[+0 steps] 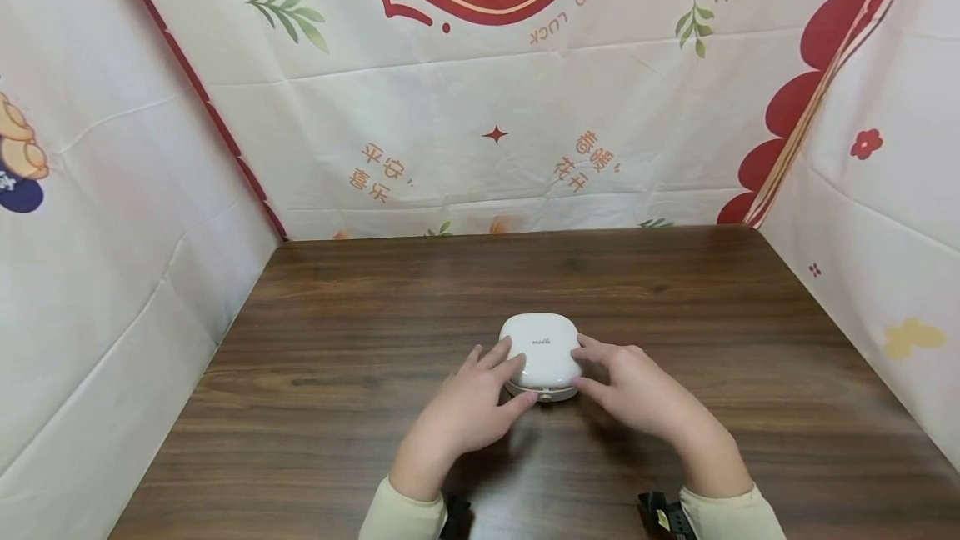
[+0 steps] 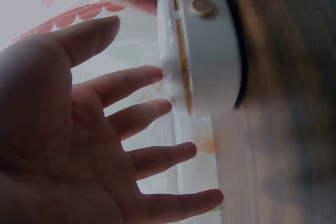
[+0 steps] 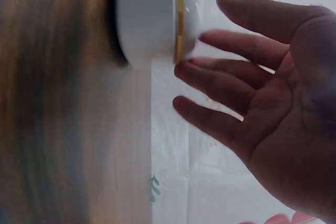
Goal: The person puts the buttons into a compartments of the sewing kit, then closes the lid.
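A white, rounded-square lidded case (image 1: 546, 350) with small dark lettering on top sits on the brown wooden table (image 1: 360, 307). The left wrist view shows its gold seam and a round gold button (image 2: 203, 7) on the front side. My left hand (image 1: 471, 408) is at the case's left side with fingers spread and only slightly bent, fingertips at the lid's edge and thumb near the front. On the opposite side, my right hand (image 1: 643, 387) has its fingertips right at the case's right edge, fingers loosely extended. Neither hand curls round the case.
Printed white cloth (image 1: 450, 107) hangs behind the table, and similar cloth (image 1: 112, 290) lines the left and right sides. Each wrist wears a dark strap, with the right strap (image 1: 666, 517) near the front of the table. Pale sleeves cover the forearms.
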Action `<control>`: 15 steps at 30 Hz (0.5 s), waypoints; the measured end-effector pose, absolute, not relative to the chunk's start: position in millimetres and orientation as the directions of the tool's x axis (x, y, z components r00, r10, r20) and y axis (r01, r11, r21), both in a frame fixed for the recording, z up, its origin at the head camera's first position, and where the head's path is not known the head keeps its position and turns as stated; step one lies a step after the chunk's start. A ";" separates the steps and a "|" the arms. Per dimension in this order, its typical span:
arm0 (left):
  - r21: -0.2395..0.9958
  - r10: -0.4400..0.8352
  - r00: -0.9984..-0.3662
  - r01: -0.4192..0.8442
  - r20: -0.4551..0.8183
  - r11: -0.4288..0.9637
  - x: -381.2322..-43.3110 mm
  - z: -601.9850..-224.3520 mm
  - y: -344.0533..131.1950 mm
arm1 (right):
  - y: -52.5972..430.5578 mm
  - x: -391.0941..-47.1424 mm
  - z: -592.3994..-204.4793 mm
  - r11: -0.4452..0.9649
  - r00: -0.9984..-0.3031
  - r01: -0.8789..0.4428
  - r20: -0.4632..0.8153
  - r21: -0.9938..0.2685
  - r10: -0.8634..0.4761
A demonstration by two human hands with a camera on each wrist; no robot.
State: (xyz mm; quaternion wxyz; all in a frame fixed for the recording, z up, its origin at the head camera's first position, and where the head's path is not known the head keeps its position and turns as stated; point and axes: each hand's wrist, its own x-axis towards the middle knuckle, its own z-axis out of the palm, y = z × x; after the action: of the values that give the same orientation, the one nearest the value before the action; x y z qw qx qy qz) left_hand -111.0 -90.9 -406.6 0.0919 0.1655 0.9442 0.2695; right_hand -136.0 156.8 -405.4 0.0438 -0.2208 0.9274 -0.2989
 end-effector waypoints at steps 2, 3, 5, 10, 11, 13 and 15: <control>0.495 0.365 -0.927 0.276 -0.091 0.824 -108.4 -406.8 -87.8 | 152.4 -133.2 -405.8 0.744 -0.897 -0.391 0.044 -0.541 -0.439; 0.468 0.361 -0.927 0.277 -0.099 0.840 -107.2 -406.7 -85.9 | 149.7 -131.4 -406.1 0.758 -0.899 -0.389 0.039 -0.523 -0.435; 0.408 0.345 -0.931 0.272 -0.116 0.871 -105.3 -405.8 -82.1 | 144.7 -127.7 -407.2 0.782 -0.902 -0.392 0.034 -0.485 -0.431; 0.301 0.307 -0.943 0.257 -0.132 0.918 -103.0 -402.0 -71.8 | 135.1 -121.4 -408.2 0.823 -0.907 -0.401 0.052 -0.402 -0.417; 0.289 0.304 -0.945 0.258 -0.124 0.922 -103.1 -401.4 -70.0 | 133.9 -121.2 -407.6 0.827 -0.909 -0.402 0.060 -0.394 -0.413; 0.272 0.301 -0.947 0.262 -0.112 0.926 -103.6 -400.1 -67.8 | 131.9 -121.8 -406.2 0.837 -0.913 -0.396 0.070 -0.378 -0.401; 0.269 0.305 -0.946 0.267 -0.108 0.925 -104.5 -399.2 -67.5 | 130.0 -122.8 -404.4 0.848 -0.920 -0.383 0.067 -0.367 -0.387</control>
State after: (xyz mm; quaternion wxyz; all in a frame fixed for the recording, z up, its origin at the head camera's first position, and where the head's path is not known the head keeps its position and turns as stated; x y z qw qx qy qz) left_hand -104.5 -67.5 -399.2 0.0740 0.1461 0.9784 0.1264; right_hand -122.8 130.0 -404.4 0.0045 -0.2002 0.9612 -0.1898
